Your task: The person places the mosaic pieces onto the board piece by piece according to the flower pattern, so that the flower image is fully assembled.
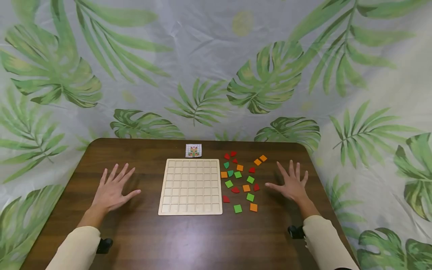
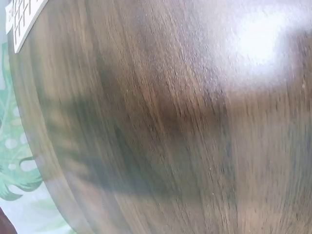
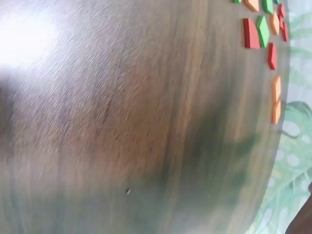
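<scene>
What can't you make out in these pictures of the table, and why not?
Picture card, head view: its finer markings are too small to make out.
Wooden grid board, left wrist view: mostly cut off by the top edge.
Topmost orange tile, right wrist view: cut off by the top edge.
Left sleeve and right sleeve, head view: cut off by the bottom edge.
</scene>
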{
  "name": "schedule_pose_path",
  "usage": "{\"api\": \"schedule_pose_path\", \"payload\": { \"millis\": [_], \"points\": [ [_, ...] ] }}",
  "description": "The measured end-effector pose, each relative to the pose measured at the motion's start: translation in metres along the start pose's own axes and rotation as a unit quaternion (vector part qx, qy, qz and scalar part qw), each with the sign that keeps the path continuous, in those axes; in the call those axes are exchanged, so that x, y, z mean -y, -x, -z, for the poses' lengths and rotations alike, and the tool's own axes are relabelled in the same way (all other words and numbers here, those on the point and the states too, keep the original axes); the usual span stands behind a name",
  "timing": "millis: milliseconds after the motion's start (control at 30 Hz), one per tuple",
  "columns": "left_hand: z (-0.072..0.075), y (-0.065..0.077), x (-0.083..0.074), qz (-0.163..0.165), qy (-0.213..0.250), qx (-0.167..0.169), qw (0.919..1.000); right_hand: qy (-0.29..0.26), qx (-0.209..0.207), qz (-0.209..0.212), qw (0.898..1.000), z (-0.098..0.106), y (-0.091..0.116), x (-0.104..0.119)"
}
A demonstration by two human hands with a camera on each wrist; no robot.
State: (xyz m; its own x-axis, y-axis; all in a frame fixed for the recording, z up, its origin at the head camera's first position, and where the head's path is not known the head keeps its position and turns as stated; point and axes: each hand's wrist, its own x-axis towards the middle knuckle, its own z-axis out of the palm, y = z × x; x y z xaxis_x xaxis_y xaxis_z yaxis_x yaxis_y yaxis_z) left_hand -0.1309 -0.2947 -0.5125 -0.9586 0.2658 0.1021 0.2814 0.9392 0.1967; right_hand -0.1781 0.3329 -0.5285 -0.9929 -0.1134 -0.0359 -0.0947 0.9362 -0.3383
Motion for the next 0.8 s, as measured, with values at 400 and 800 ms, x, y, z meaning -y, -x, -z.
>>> {"api": "schedule_pose_path", "payload": {
  "millis": [400, 800],
  "points": [
    [-0.014, -0.018, -0.014, -0.022, -0.002, 0.036, 0.9991, 0.001, 0.006, 0.018, 1.000, -0.003, -0.019, 0.023],
    [-0.026, -0.027, -0.026, -0.050, 0.022, 0.058, 0.9968, -0.006, 0.006, 0.037, 0.999, -0.003, -0.040, 0.044]
  ]
}}
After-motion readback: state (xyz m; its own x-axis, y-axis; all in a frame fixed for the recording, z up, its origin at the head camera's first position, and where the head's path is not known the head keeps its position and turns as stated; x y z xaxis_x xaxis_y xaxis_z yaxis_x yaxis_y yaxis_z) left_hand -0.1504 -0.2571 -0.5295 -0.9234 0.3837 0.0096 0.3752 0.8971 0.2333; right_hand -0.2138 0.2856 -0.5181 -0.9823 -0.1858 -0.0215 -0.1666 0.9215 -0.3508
